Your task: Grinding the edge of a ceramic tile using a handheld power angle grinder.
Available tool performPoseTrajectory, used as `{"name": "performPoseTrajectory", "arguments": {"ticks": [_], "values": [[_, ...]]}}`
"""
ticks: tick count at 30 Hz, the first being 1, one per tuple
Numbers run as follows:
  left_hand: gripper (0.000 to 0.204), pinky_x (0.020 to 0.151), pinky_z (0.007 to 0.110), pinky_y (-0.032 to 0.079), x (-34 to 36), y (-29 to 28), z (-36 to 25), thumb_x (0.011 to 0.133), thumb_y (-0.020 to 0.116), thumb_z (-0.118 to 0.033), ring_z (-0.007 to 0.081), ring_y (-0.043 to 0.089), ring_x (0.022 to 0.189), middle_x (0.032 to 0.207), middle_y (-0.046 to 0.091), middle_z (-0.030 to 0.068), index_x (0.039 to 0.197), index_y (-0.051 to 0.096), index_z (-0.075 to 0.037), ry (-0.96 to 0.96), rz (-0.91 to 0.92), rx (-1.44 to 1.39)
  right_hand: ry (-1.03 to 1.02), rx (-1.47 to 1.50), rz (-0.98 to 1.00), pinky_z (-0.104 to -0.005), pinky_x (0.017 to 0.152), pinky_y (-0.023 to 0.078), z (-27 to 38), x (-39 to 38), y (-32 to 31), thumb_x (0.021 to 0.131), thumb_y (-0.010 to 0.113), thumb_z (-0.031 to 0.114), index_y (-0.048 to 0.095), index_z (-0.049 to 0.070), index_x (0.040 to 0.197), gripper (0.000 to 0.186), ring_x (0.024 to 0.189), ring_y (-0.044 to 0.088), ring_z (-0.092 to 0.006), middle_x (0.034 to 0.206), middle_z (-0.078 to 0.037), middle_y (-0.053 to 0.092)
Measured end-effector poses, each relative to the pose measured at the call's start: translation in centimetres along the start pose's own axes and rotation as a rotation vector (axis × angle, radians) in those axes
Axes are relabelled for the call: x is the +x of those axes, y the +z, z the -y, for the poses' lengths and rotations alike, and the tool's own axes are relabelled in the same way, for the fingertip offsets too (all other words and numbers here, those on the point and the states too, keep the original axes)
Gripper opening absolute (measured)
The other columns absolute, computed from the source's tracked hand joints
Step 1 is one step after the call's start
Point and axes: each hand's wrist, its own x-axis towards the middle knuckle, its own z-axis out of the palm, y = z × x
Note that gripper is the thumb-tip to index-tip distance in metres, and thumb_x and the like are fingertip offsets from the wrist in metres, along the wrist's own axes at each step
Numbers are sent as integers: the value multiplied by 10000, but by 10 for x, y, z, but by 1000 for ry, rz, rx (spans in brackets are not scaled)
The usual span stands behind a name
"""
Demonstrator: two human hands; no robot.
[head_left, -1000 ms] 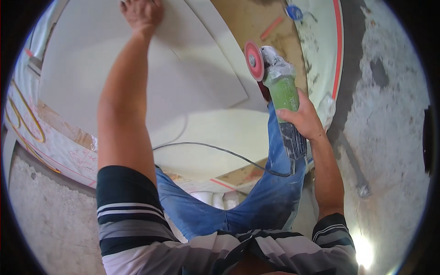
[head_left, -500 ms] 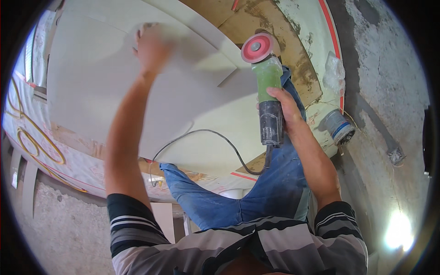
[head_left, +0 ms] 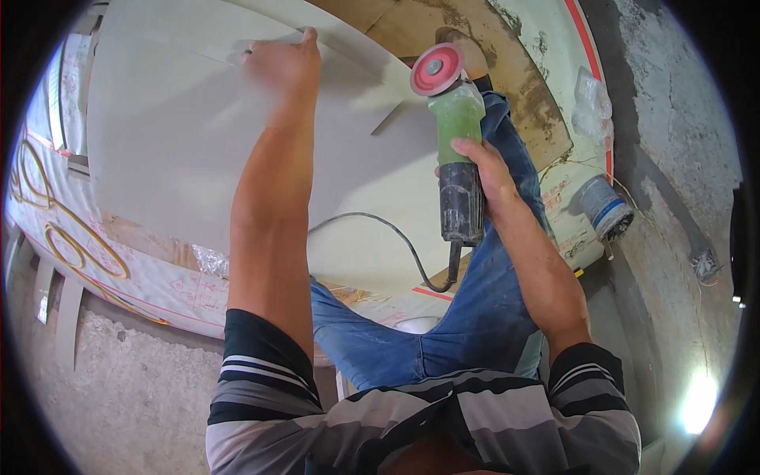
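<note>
My right hand (head_left: 487, 166) is wrapped round the green and dark body of an angle grinder (head_left: 459, 190), with a pink disc (head_left: 435, 70) facing up at its head and a black cord (head_left: 396, 233) looping from its tail. My left hand (head_left: 281, 71) is over the upper part of the pale grey board (head_left: 158, 142), blurred, fingers apart and holding nothing I can see, close to a straight seam or edge in the board. Whether it presses on the board I cannot tell.
A stained brown sheet (head_left: 538, 119) lies right of the board, beside my leg. A bucket (head_left: 602, 206) and crumpled clear plastic (head_left: 590, 103) sit at the right, near rough concrete floor (head_left: 665, 95). Yellow hose (head_left: 75, 245) coils at the left. A bright lamp (head_left: 699, 400) shines lower right.
My left hand first came down from the board's top, then shifted right. The grinder in my right hand moved up and slightly left, its disc turning to face upward.
</note>
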Motion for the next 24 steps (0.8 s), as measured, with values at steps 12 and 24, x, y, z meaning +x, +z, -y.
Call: {"name": "performPoseTrajectory", "arguments": {"ticks": [12, 24], "values": [[977, 782, 485, 331, -7, -2, 20, 489, 785, -468, 304, 267, 1080, 1120, 271, 138, 1193, 275, -20, 108, -38, 38, 114, 50, -25, -304, 507, 516, -13, 20, -9, 802, 645, 346, 543, 11, 1003, 404, 561, 610, -173, 744, -121, 626], [607, 681, 424, 562, -180, -64, 65, 873, 575, -477, 292, 580, 999, 1155, 551, 134, 1255, 458, -20, -333, 1250, -627, 189, 81, -40, -322, 546, 520, -14, 29, -1, 802, 648, 358, 556, 22, 987, 395, 596, 610, -183, 746, -99, 614]]}}
